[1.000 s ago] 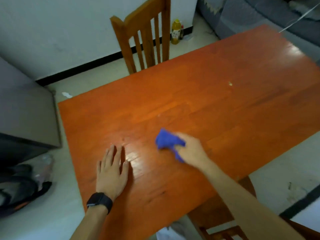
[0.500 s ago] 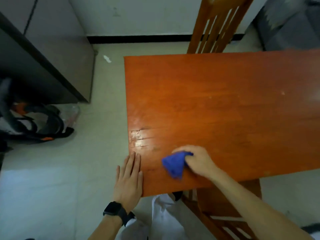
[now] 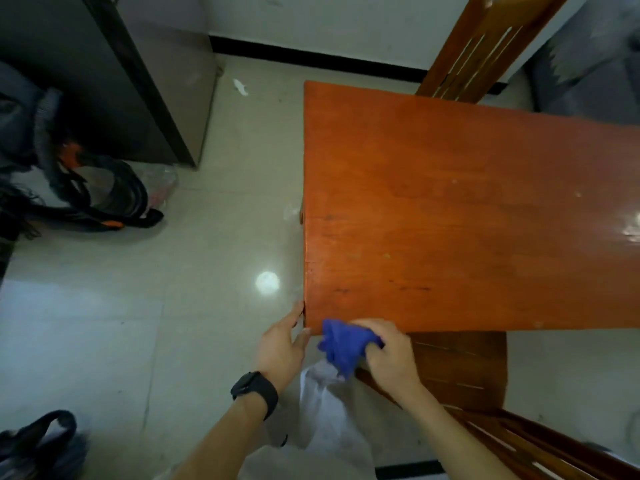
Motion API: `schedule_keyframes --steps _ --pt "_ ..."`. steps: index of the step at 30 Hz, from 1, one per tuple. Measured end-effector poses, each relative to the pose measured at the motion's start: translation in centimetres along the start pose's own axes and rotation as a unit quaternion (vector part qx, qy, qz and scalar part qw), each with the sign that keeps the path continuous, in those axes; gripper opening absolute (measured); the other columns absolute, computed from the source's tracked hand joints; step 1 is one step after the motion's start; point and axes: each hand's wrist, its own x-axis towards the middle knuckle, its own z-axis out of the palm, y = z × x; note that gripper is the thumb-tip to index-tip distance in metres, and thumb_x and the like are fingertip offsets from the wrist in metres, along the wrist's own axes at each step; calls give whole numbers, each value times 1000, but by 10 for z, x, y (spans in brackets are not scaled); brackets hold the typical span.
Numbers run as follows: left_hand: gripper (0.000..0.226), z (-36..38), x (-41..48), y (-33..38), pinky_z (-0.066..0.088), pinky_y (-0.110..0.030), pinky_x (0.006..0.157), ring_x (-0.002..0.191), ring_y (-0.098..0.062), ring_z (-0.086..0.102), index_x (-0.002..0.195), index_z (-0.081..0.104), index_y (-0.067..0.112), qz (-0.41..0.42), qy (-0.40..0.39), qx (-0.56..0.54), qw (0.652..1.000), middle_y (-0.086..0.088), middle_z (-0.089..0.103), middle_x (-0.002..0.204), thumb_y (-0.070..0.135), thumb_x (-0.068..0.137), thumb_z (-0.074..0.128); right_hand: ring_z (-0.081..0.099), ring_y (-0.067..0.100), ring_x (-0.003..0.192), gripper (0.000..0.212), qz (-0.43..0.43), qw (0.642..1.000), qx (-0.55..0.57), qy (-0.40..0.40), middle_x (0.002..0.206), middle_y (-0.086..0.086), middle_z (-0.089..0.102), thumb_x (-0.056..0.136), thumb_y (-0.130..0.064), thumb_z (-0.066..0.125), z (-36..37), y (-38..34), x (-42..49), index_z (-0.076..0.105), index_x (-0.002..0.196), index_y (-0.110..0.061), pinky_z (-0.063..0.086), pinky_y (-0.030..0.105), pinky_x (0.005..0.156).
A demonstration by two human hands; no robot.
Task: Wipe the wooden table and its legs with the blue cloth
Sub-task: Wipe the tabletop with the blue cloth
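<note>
The orange-brown wooden table fills the right of the head view; its legs are hidden under the top. My right hand grips the bunched blue cloth at the near left corner, the cloth hanging over the front edge. My left hand, with a black watch on the wrist, rests beside that corner, fingertips touching the table's left edge, holding nothing.
One wooden chair stands at the far side, another is tucked under the near edge by my right arm. A dark cabinet and black bags lie left across the pale tiled floor.
The view has swung left toward the table's end. My right hand dragged the cloth from the tabletop down to the near corner and over the edge. My left hand slid off the top to the corner's side.
</note>
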Motion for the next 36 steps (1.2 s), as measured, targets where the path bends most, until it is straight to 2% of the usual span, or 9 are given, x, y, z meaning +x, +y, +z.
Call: schedule_keyframes --steps 3,7,11,14,17,21,23,26,36 --pt "57 -4 -1 -3 41 -19 84 116 -19 60 152 26 40 16 -18 28 999 0 62 132 32 101 51 58 20 112 47 148 969 -39 192 118 -3 65 84 2 55 -48 28 42 64 121 -26 45 41 101" --pt "64 -8 -9 1 36 -9 81 117 -18 60 152 27 39 7 -53 14 998 4 60 131 11 98 50 54 35 115 53 186 942 -159 231 130 3 61 78 -5 55 -26 11 40 59 129 -19 45 48 96" --pt "58 -21 -15 -4 47 -24 99 116 -17 62 136 55 37 -35 -89 3 995 5 63 132 2 92 44 52 26 113 60 50 990 -112 75 132 0 62 72 3 60 46 -36 -10 65 127 -18 41 33 94" --pt "48 -30 -16 -12 42 -14 94 114 -12 62 123 66 22 -55 -92 -3 994 6 70 118 -3 88 44 62 22 96 52 -3 999 9 -50 108 2 72 68 4 55 44 -49 -7 73 109 -23 41 14 83" --pt "44 -33 -16 -19 43 -14 91 112 -9 62 123 65 23 -89 -60 -81 991 13 69 108 -1 89 50 62 22 100 49 80 994 62 -37 105 -1 71 75 7 55 19 -42 27 71 111 -23 46 28 90" --pt "30 -26 -21 -15 44 -26 94 112 -14 61 128 60 25 -140 -19 -215 966 1 67 120 23 99 55 55 29 111 55 17 989 -133 65 129 2 63 76 0 59 24 -34 30 62 128 -16 45 40 92" --pt "33 -21 -30 -4 44 -28 89 110 -14 61 131 54 26 -163 -12 -282 945 1 64 122 32 99 57 59 25 103 52 -2 995 -95 -24 118 0 68 73 5 61 33 -45 10 67 120 -18 46 32 82" --pt "32 -24 -53 13 55 -29 77 100 -16 68 121 59 21 -175 -6 -375 910 -3 70 115 36 93 65 67 23 89 40 110 952 181 -220 97 5 73 77 12 59 25 -75 -9 69 106 -14 51 22 71" --pt "64 -84 -112 28 53 -48 98 105 -25 69 124 57 23 -125 22 -408 904 -9 73 111 37 68 84 72 20 96 25 117 916 274 -270 103 2 75 85 -10 74 -24 -119 -13 66 108 -14 59 41 84"
